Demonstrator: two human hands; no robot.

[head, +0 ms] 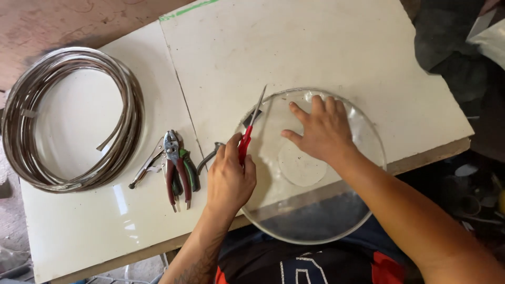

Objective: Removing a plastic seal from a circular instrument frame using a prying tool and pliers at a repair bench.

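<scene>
A person's left hand [230, 179] is clenched around the red handle of a screwdriver [251, 128], whose thin metal shaft points away toward the far side, its tip lying at the far-left rim of a round clear glass lid [336, 221]. The right hand [323, 131] holds nothing; it rests flat, fingers spread, on top of the lid. The lid lies at the near edge of a white bench [294, 47], its near part overhanging the edge above the person's dark shirt. A dark curved piece [208, 158] shows just left of the left hand; what it is cannot be made out. Further left lie pliers with dark red grips [176, 168], touching a green-handled tool [189, 168] and a slim metal tool [147, 168]. At the far left sits a large coil of metal strip [71, 118], well apart from both hands.
</scene>
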